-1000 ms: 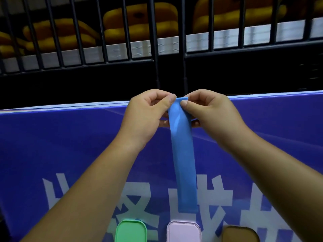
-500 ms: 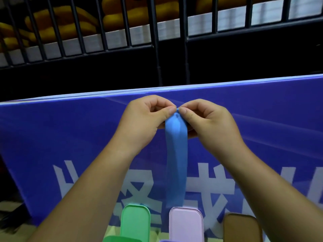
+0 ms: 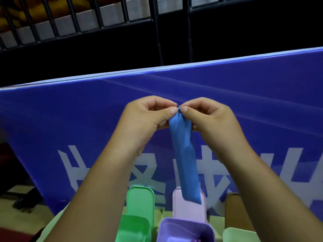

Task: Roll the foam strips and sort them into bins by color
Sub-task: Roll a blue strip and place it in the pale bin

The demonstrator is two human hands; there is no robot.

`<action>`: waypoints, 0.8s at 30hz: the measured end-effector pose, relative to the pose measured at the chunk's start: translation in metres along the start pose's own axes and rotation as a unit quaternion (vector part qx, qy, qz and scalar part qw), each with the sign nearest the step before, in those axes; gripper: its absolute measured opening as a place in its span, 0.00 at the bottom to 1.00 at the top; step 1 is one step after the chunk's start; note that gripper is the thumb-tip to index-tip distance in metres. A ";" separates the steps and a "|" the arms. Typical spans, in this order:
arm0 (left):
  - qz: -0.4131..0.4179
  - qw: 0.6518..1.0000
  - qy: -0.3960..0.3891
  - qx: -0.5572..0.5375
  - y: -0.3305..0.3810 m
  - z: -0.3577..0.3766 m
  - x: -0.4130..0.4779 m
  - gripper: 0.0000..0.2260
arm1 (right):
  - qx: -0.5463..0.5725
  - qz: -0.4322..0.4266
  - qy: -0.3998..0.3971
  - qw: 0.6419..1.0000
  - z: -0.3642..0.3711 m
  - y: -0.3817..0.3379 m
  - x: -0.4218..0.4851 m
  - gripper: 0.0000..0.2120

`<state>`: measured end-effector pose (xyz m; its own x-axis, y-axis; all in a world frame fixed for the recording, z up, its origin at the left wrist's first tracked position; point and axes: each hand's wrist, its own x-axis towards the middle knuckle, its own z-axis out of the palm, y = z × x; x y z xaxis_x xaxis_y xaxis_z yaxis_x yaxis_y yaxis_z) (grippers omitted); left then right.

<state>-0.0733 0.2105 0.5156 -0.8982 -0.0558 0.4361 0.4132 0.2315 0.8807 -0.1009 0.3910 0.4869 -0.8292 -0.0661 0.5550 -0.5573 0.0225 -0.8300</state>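
A long blue foam strip (image 3: 185,158) hangs down in front of me. Its top end is pinched between my left hand (image 3: 146,119) and my right hand (image 3: 209,117), thumbs almost touching, and that end looks bunched or curled over. The strip's lower end dangles just above an upright pink lid (image 3: 189,209). Below stand a green bin (image 3: 134,229) with its green lid (image 3: 140,201) raised and a purple bin (image 3: 185,229) with something purple inside. A brown lid (image 3: 232,206) shows partly behind my right forearm.
A blue banner with white characters (image 3: 262,105) stands behind the bins. Behind it runs a black metal fence (image 3: 157,28). A pale green object (image 3: 234,235) sits at the bottom right. Yellowish floor (image 3: 21,206) shows at the lower left.
The view has tilted down, so the bins now show below. Both hands stay on the strip's top end, which has bunched tighter between the thumbs.
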 end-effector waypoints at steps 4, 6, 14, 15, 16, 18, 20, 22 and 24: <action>-0.045 0.997 -0.004 -0.056 -0.011 0.000 -0.001 0.07 | -0.005 0.020 -0.006 1.000 0.002 0.007 -0.005 0.04; -0.062 0.995 -0.006 -0.075 -0.016 0.000 -0.003 0.08 | -0.002 0.030 -0.012 0.999 0.002 0.010 -0.007 0.05; -0.113 0.983 0.000 -0.142 -0.033 -0.001 -0.005 0.08 | 0.045 0.093 -0.033 0.994 0.008 0.023 -0.011 0.07; -0.113 0.983 -0.004 -0.142 -0.035 -0.001 -0.006 0.09 | 0.051 0.102 -0.032 0.993 0.009 0.024 -0.012 0.07; -0.113 0.984 -0.007 -0.141 -0.036 -0.002 -0.006 0.10 | 0.060 0.111 -0.031 0.992 0.009 0.026 -0.012 0.07; -0.110 0.984 -0.012 -0.139 -0.038 -0.002 -0.007 0.11 | 0.084 0.125 -0.031 0.988 0.009 0.026 -0.013 0.07; -0.104 0.986 -0.012 -0.127 -0.041 0.000 -0.007 0.11 | 0.108 0.136 -0.030 0.984 0.009 0.026 -0.015 0.07; -0.096 0.988 -0.012 -0.121 -0.043 0.001 -0.008 0.12 | 0.120 0.144 -0.030 0.982 0.007 0.026 -0.017 0.07; -0.082 0.990 -0.011 -0.115 -0.046 0.003 -0.010 0.12 | 0.119 0.148 -0.033 0.981 0.007 0.026 -0.019 0.08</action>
<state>-0.0839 0.2035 0.4705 -0.9581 -0.0520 0.2818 0.2825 -0.0072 0.9592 -0.0994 0.3860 0.4548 -0.9445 -0.1557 0.2892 -0.2600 -0.1835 -0.9480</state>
